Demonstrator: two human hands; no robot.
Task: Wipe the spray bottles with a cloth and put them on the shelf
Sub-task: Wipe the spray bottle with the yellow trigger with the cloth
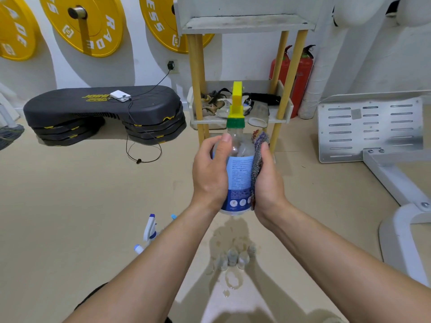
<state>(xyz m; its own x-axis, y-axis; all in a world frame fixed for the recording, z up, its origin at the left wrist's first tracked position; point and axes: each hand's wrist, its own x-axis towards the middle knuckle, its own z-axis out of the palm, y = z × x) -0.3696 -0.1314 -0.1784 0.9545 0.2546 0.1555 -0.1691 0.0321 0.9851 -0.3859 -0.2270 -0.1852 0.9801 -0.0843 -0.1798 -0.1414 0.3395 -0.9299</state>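
Two fire extinguishers (303,73) stand behind the shelf (245,23); left fingers (224,142) grip the spray bottle (240,176), right fingers (265,149) the cloth (257,164).

Beige floor (70,194): black step platform (102,108); white spray bottles (150,229); wet patch (231,248); standing shelf (245,22), lower tier holding gloves and straps (217,103).

white "rade" stood on the middle yellow weight plate (81,22), "ade" on the left plate (14,31), "ess" on the right plate (161,22). the black step platform (100,106) bore yellow "join". print on the spray bottle (240,180) was unreadable.
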